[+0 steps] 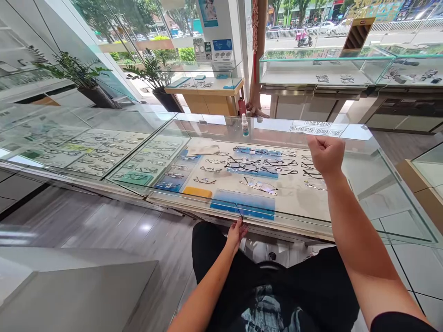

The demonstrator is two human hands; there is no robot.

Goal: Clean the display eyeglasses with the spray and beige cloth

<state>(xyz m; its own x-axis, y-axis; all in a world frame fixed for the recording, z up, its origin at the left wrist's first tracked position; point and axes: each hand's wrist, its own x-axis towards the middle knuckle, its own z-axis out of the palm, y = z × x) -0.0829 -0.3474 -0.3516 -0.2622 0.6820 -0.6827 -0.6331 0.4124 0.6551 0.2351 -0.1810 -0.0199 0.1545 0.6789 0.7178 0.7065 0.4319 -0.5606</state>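
Note:
A glass display counter (363,184) stretches in front of me, with several pairs of eyeglasses (258,184) laid out under its top. My right hand (325,154) is held above the right part of the glass, closed in a fist, and I see nothing in it. My left hand (237,233) is low at the counter's near edge, its fingers on the rim of the case just below a blue mat (242,205). Whether those fingers grip anything is unclear. A folded cloth (202,148) lies on the glass at the left of the eyeglasses.
A small white bottle with a blue label (245,125) stands on the far side of the glass. More glass showcases (321,69) stand behind, with potted plants (86,80) at the left. My lap, in black clothes, is below the counter edge.

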